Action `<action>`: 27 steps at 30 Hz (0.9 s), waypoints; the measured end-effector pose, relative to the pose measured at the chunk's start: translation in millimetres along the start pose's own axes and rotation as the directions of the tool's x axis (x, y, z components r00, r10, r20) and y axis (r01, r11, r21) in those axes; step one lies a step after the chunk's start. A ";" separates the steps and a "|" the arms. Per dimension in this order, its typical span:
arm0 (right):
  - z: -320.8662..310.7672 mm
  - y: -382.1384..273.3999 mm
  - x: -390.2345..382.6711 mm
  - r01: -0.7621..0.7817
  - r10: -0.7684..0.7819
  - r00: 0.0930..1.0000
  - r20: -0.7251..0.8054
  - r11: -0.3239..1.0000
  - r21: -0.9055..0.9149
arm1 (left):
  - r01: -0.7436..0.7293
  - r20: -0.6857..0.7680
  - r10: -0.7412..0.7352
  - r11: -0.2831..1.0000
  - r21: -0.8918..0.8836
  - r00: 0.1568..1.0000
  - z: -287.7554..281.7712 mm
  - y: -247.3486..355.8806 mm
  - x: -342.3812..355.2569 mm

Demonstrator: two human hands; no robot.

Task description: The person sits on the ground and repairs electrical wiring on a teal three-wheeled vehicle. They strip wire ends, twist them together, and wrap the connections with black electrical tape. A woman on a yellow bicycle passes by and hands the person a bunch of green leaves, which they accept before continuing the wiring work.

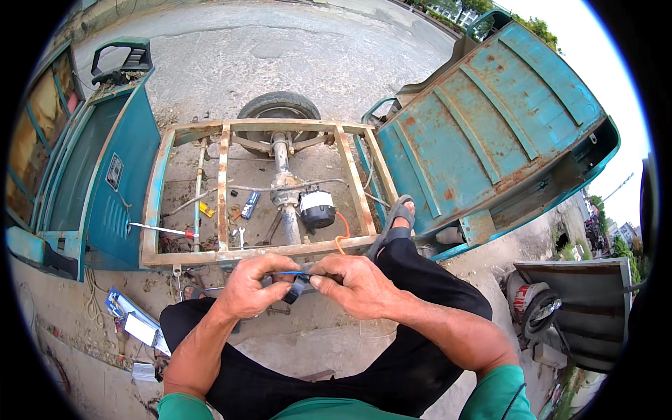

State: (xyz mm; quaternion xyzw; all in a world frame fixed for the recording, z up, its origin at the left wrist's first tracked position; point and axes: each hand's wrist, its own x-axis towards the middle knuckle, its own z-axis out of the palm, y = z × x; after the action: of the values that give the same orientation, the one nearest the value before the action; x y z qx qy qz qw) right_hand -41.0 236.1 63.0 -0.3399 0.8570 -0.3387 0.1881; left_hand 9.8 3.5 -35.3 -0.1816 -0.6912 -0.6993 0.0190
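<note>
In front of my knees, my two hands meet above the near bar of a rusty metal frame (187, 257). A thin blue wire (289, 272) runs between the fingertips. My left hand (250, 285) is closed, thumb and fingers pinching at the wire. My right hand (358, 285) is closed too, its thumb and forefinger pressed on the wire's dark end. Between the hands sits a black roll that looks like electrical tape (295, 288); the fingers partly hide it. Just beyond, a black-and-white motor (317, 208) sits on the axle (281, 155), with an orange cable (341, 238) beside it.
A tyre (278, 105) stands at the frame's far side. Inside lie a blue box (250, 205), a yellow item (206, 209) and a wrench (242, 236). A red-handled screwdriver (168, 230) rests at left. Teal body panels (483, 119) rise right, a teal cab section (115, 175) left.
</note>
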 end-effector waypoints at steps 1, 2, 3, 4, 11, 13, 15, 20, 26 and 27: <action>-0.9 -3.8 2.4 -0.051 0.051 0.998 0.027 0.999 -0.007 | -0.083 -0.079 0.088 0.994 0.066 0.993 6.9 2.4 1.7; -0.5 -3.6 2.1 -0.055 0.054 0.998 0.020 0.998 0.010 | -0.114 -0.062 0.122 0.986 0.120 0.991 9.4 9.0 1.4; -0.3 -2.8 -1.0 -0.067 0.067 0.998 0.006 0.998 0.021 | -0.150 -0.034 0.158 0.975 0.164 0.987 11.9 13.5 2.8; -1.3 -4.8 -1.9 -0.093 0.092 0.996 0.018 0.994 0.054 | -0.309 -0.009 0.324 0.909 0.279 0.946 13.3 12.3 7.9; 2.3 -14.4 -3.5 -0.119 0.118 0.992 0.043 0.993 0.011 | -0.300 -0.191 0.340 0.931 0.209 0.921 18.2 9.1 3.5; 2.7 -17.8 -4.3 -0.065 0.064 0.997 -0.035 0.997 -0.028 | -0.012 -0.228 -0.078 0.930 -0.366 0.971 29.2 11.0 -4.0; 4.8 -19.2 -5.9 0.070 -0.085 0.986 -0.143 0.992 -0.108 | 0.115 -0.188 -0.254 0.833 -0.541 0.949 31.2 13.6 -2.4; 14.3 -7.3 -4.6 0.325 -0.426 0.882 -0.200 0.859 -0.396 | 0.263 -0.106 -0.444 0.689 -0.675 0.890 28.7 14.3 1.4; 20.2 -7.2 -2.1 0.421 -0.544 0.826 -0.147 0.769 -0.480 | 0.400 -0.014 -0.549 0.627 -0.668 0.836 24.7 20.6 1.7; 18.9 -8.0 -2.3 0.425 -0.538 0.836 -0.108 0.759 -0.493 | 0.412 -0.014 -0.554 0.635 -0.653 0.833 23.8 21.4 1.8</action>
State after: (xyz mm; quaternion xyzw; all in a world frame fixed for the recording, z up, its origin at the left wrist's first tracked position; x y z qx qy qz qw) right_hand -25.3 224.8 55.7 -0.5401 0.8100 -0.2074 -0.0964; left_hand 19.5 26.1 -14.7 0.0914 -0.4353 -0.8817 -0.1571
